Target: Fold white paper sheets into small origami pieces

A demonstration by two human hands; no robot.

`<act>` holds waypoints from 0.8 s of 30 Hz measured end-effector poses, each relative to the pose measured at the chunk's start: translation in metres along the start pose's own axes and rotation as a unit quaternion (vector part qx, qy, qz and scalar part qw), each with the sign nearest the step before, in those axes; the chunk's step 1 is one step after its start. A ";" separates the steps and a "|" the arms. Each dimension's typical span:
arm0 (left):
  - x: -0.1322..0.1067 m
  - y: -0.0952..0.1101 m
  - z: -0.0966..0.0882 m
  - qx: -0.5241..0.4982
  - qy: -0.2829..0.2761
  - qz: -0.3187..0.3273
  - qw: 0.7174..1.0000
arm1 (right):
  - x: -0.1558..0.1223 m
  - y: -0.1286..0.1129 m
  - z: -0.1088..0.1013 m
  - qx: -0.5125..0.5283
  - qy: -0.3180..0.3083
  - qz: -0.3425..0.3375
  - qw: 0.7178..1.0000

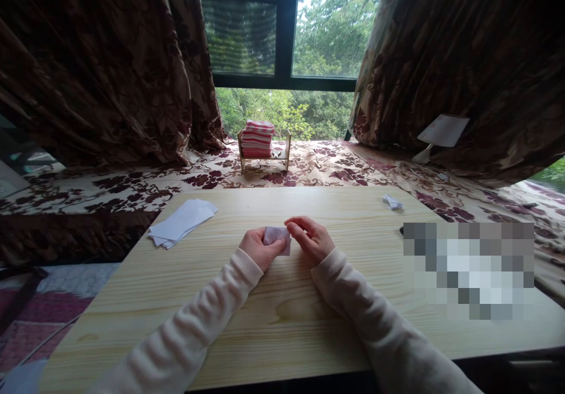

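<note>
A small folded piece of white paper (pixel 274 235) is held just above the wooden table, in front of me. My left hand (pixel 258 247) grips it from the left, the thumb pressed flat across its face and the fingers behind. At the paper's upper right corner, the bent fingertips and thumb of my right hand (pixel 312 241) come together in a pinch. On the table's left lies a loose stack of white paper strips (pixel 183 222). A small folded white paper piece (pixel 392 202) rests toward the far right corner.
The light wooden table (pixel 247 335) carries a blurred-out object (pixel 477 270) on its right. Behind it, a ledge with flowered cloth (pixel 326 164) bears a small wooden rack (pixel 286 149) with folded pink striped cloths (pixel 257 139) and a white lamp (pixel 444 130). Curtains flank the window.
</note>
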State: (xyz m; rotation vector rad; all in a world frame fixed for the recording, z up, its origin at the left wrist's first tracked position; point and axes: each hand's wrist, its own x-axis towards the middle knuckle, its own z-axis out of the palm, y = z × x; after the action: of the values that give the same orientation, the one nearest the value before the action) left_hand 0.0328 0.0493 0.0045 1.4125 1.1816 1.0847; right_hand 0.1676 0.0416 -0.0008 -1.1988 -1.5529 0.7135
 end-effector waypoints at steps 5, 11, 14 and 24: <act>0.000 0.001 -0.001 -0.011 -0.029 0.022 0.999 | 0.000 0.002 0.002 0.060 0.005 -0.008 0.998; 0.009 -0.001 -0.007 -0.158 -0.021 -0.021 0.987 | 0.000 0.007 0.004 0.091 0.019 0.013 0.996; 0.010 -0.002 -0.009 -0.162 -0.006 -0.031 0.986 | -0.001 0.007 0.007 0.077 0.013 0.005 0.997; 0.009 0.002 -0.008 -0.170 0.001 -0.032 0.985 | -0.004 -0.008 0.003 0.063 0.054 -0.026 0.996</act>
State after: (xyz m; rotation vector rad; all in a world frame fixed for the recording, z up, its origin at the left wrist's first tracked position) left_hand 0.0260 0.0590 0.0078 1.1018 0.9806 1.1782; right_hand 0.1624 0.0353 0.0039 -1.0831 -1.4244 0.6913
